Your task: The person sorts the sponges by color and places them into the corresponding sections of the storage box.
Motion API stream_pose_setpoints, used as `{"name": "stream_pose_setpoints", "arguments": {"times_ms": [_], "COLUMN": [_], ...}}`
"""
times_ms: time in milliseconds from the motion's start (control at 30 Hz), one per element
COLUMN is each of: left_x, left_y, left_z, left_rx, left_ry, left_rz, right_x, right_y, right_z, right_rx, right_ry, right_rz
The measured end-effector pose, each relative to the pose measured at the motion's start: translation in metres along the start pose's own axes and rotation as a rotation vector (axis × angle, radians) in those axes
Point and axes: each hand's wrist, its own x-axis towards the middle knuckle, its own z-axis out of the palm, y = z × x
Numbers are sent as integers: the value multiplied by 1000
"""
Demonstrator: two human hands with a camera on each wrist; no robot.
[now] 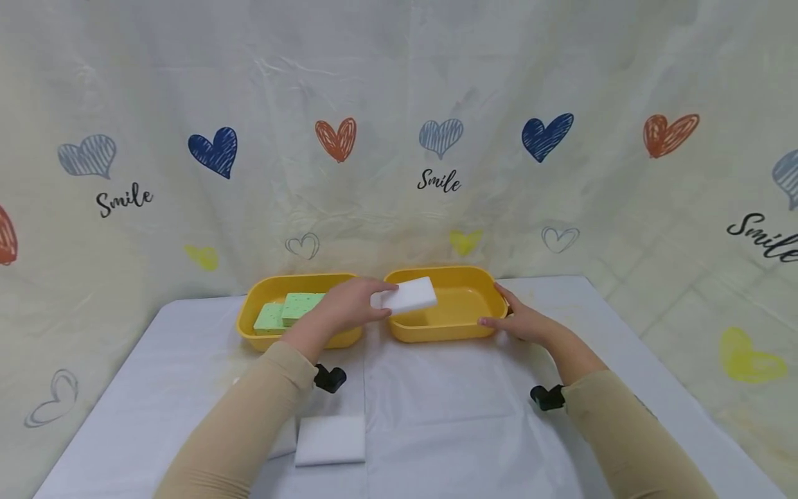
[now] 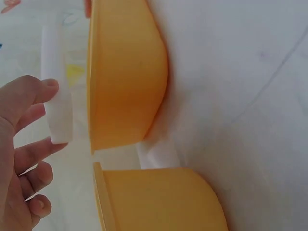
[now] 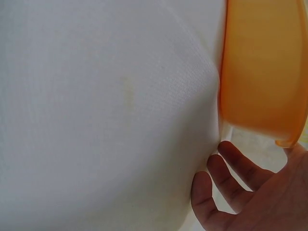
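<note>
My left hand (image 1: 346, 305) pinches a white sponge block (image 1: 411, 295) between thumb and fingers. The block is tilted over the left end of the right-hand yellow tub (image 1: 445, 333). Edge-on, the white block also shows in the left wrist view, beside the tub's rim. My right hand (image 1: 526, 319) holds that tub by its right end, thumb at the front corner and a finger on the rim farther back. Its other fingers (image 3: 231, 178) are spread below the rim, apart from the tub wall. Inside the tub, the visible floor is bare.
Left of it stands another yellow tub (image 1: 264, 341), holding green speckled sponges (image 1: 302, 305). White blocks (image 1: 330, 440) lie near the front of the white-covered table (image 1: 449, 409), partly behind my left sleeve. A curtain printed with hearts (image 1: 374, 62) hangs behind.
</note>
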Motion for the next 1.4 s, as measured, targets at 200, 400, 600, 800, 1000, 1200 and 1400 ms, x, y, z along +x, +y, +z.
{"name": "stream_pose_setpoints", "arguments": {"times_ms": [200,400,600,800,1000,1200,1400], "left_x": [23,39,45,48,53,56,55], "left_y": [5,8,11,14,17,18,13], "left_z": [12,23,27,28,29,27,26], "left_rx": [71,129,139,119,148,178,158], "left_ry": [-44,-109,-141,-151,-148,-135,-79], "left_rz": [-1,-53,-99,-146,-157,-121,-83], "right_x": [1,2,2,2,2,3,2], "right_y": [-2,-3,-3,-2,-2,0,1], "right_z": [1,3,4,3,2,1,0], "right_rx": [11,-6,-8,-10,-10,-20,-17], "right_ry": [-12,-12,-8,-4,-2,8,8], "right_rz": [-3,-5,-6,-2,-1,10,14]}}
